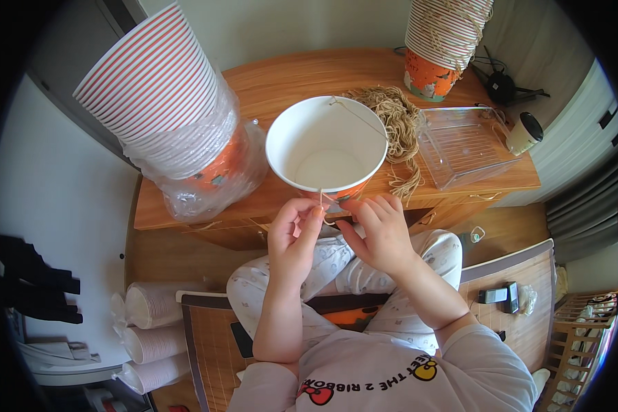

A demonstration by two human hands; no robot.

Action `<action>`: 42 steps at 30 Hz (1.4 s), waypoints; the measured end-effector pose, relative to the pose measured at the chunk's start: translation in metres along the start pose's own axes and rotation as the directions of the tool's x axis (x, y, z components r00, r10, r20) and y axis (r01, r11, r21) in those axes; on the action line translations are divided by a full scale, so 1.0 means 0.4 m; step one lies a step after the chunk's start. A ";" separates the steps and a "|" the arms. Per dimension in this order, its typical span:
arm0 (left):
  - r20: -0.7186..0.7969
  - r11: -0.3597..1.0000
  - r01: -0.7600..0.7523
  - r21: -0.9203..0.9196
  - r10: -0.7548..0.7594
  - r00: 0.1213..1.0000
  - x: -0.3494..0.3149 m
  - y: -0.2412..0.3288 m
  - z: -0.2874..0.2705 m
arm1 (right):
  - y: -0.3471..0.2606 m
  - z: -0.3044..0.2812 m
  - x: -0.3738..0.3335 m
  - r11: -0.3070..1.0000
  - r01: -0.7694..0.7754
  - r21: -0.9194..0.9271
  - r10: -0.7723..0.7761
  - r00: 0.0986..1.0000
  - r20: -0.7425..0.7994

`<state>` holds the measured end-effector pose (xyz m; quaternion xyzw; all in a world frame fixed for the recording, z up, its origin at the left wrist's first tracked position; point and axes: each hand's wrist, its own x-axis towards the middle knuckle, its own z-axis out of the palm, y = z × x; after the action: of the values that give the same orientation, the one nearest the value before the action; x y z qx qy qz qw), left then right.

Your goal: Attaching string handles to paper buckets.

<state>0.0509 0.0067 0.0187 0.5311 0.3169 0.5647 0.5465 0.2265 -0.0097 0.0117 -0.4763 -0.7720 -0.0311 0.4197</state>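
A large paper bucket (326, 147), white inside with an orange printed outside, stands upright at the table's front edge. A thin beige cord (321, 198) hangs at its near rim, and another strand crosses the far right rim. Just below the near rim, my left hand (295, 233) pinches the cord between thumb and forefinger. My right hand (380, 230) is close beside it, its fingers bent around the cord's other strand; the exact grip at the fingertips is small and partly hidden. Right of the bucket lies a tangled bundle of beige cords (395, 127).
A tall stack of buckets (158, 89) in clear plastic stands on the wooden table (275, 72) at left. Another stack (443, 41), draped with cords, stands back right. A clear plastic tray (463, 147) and a cup (525, 134) sit at right. Wrapped stacks (158, 343) lie on the floor.
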 end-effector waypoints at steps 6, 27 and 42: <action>-0.013 0.995 -0.082 0.057 0.083 0.996 0.010 -0.015 0.005 | 0.004 0.010 0.012 0.999 -0.014 -0.037 0.014 1.000 0.003; -0.055 0.976 0.012 -0.216 -0.024 0.998 -0.017 -0.029 0.037 | -0.024 -0.046 0.018 0.986 0.087 0.141 -0.083 0.996 -0.036; -0.063 0.956 -0.007 -0.292 -0.012 0.998 -0.025 -0.036 0.035 | -0.026 -0.042 0.038 0.979 0.096 0.180 -0.061 0.980 -0.192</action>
<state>0.0668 -0.0029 0.0061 0.4256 0.2482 0.6213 0.6094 0.2259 -0.0119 0.0366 -0.3983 -0.7475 -0.0187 0.5313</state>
